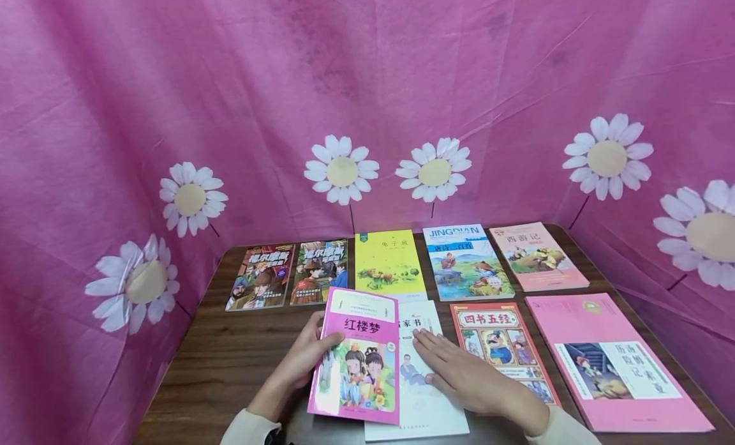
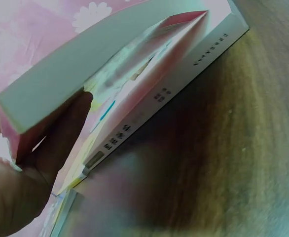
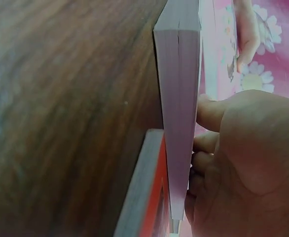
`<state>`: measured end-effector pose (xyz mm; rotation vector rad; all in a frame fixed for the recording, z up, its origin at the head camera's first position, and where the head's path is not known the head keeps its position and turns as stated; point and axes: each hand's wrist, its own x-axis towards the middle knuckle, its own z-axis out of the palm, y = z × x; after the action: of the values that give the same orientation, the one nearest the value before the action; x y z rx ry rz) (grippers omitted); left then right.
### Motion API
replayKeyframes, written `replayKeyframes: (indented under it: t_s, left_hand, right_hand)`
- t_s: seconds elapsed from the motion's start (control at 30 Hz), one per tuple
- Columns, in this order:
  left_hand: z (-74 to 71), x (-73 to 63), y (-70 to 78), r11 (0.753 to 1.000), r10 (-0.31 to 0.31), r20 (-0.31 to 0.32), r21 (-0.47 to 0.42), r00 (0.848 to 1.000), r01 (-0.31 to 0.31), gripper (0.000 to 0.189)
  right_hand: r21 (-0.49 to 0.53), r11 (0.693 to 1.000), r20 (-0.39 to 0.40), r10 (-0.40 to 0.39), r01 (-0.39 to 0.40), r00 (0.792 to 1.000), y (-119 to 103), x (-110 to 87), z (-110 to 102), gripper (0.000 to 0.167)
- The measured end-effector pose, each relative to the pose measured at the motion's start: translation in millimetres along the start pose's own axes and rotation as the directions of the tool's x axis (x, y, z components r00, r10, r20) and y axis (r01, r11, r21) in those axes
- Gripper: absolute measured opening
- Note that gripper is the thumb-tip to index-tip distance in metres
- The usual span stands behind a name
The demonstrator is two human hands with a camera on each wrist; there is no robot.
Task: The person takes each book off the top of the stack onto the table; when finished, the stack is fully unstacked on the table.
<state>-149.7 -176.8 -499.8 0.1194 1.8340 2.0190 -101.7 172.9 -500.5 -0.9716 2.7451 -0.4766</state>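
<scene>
My left hand point(image 1: 304, 352) grips a pink book point(image 1: 367, 368) by its left edge, thumb on the cover and fingers beneath. The pink book is tilted and overlaps the left part of a white book point(image 1: 425, 403). In the left wrist view, fingers reach under the raised pink book, above the spine of the white book point(image 2: 154, 103). My right hand point(image 1: 465, 371) rests on the white book's cover with its fingers extended. Seen from the right wrist, that hand point(image 3: 258, 153) lies along the white book's upper face, beside its page edge.
An orange-red comic-style book point(image 1: 499, 343) lies right of the white one, with a large pink book point(image 1: 626, 413) beyond it. Behind are two dark comic-covered books point(image 1: 261, 279), a yellow book point(image 1: 390, 260), a blue book point(image 1: 467, 266) and a light pink book point(image 1: 536, 256). A pink flowered curtain point(image 1: 367, 81) surrounds the wooden table point(image 1: 230, 355).
</scene>
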Motion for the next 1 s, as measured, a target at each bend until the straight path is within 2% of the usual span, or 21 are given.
replayKeyframes:
  t_s: [0.5, 1.0]
  left_hand:
    - [-36.2, -14.8, 14.1, 0.997, -0.024, 0.023, -0.07, 0.999, 0.026, 0.065]
    - [-69.4, -36.3, 11.6, 0.996, -0.048, -0.005, -0.08, 0.999, 0.047, 0.064]
  right_hand:
    - [-0.033, 0.999, -0.04, -0.018, 0.016, 0.999, -3, 0.0, 1, 0.06]
    - [-0.036, 0.999, -0.04, -0.01, 0.009, 0.999, -3, 0.1, 2, 0.06]
